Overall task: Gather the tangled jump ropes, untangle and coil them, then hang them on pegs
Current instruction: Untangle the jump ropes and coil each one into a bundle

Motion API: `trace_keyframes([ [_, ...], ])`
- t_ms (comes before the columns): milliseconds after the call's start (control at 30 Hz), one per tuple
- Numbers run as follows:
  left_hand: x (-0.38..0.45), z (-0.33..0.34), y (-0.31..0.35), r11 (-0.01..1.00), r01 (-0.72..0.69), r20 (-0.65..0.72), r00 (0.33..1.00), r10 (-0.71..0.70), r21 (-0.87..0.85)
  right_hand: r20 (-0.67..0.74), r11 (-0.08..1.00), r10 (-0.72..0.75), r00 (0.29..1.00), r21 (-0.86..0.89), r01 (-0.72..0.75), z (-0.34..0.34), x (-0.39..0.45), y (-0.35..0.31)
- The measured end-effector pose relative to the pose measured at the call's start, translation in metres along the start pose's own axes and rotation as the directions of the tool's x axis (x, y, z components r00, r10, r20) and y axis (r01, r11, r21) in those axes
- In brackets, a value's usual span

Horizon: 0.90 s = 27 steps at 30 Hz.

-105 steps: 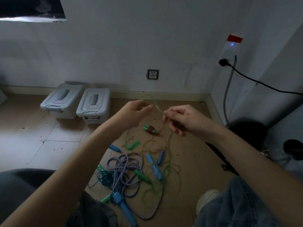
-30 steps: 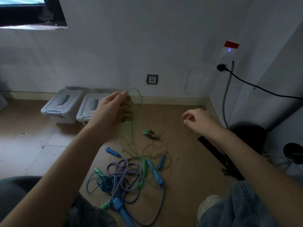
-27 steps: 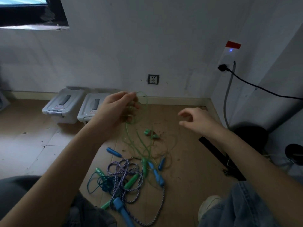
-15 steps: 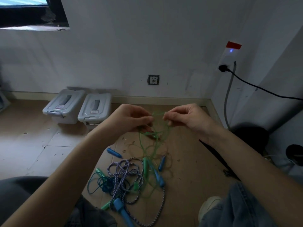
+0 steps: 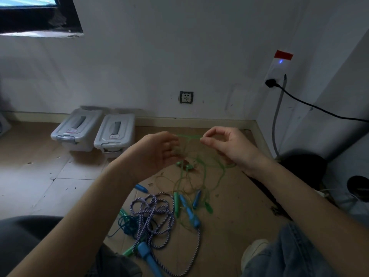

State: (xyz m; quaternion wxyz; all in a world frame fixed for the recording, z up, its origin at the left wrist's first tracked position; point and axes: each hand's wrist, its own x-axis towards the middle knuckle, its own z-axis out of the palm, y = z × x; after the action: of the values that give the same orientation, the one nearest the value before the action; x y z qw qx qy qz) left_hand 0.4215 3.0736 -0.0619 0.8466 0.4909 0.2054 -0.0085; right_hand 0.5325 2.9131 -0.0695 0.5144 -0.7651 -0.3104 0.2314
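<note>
Both hands are raised above the floor with a thin green rope (image 5: 188, 136) stretched taut between them. The right hand (image 5: 225, 145) pinches the rope's end between thumb and forefinger, the remaining fingers loosely curled beneath. The left hand (image 5: 157, 149) has its fingers curled toward the palm around the rope's other raised section; the exact contact point is hidden behind the fingers. From this span the green rope falls in loose loops to the cardboard sheet (image 5: 229, 226) on the floor, passing close by a small green and red object (image 5: 186, 166) — what it is cannot be told. Below the hands lies the tangle of remaining ropes: a purple-and-white braided rope (image 5: 153, 216) heaped in coils, its blue handle (image 5: 148, 256) nearest the camera; a dark teal cord (image 5: 125, 224) bunched at its left; several blue handles (image 5: 189, 210) and green handles (image 5: 176, 203) lying among the strands to its right. One further blue handle (image 5: 141, 188) lies apart at the upper left of the heap. Two grey lidded storage boxes (image 5: 95, 131) stand side by side against the wall (image 5: 159, 56), well apart from the ropes. A wall socket (image 5: 186, 97) is set above the skirting — a black cable (image 5: 319, 108) runs from a plug on the right-hand wall.
</note>
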Motion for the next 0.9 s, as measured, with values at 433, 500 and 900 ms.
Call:
trace_keyframes([
  [433, 0.015, -0.057, -0.004, 0.26, -0.032, -0.063, 0.935, 0.35, 0.965, 0.132, 0.972, 0.175, 0.976, 0.136, -0.193, -0.047, 0.008, 0.016],
  [500, 0.018, -0.063, -0.005, 0.023, 0.072, -0.073, 0.847, 0.527, 0.997, 0.249, 0.871, 0.309, 0.918, -0.461, -0.168, -0.045, 0.005, 0.022],
  [900, 0.017, -0.047, -0.024, 0.911, 0.216, 0.227, 0.925, -0.306, 0.351, 0.278, 0.873, 0.268, 0.923, 0.334, -0.354, -0.014, 0.004, 0.021],
])
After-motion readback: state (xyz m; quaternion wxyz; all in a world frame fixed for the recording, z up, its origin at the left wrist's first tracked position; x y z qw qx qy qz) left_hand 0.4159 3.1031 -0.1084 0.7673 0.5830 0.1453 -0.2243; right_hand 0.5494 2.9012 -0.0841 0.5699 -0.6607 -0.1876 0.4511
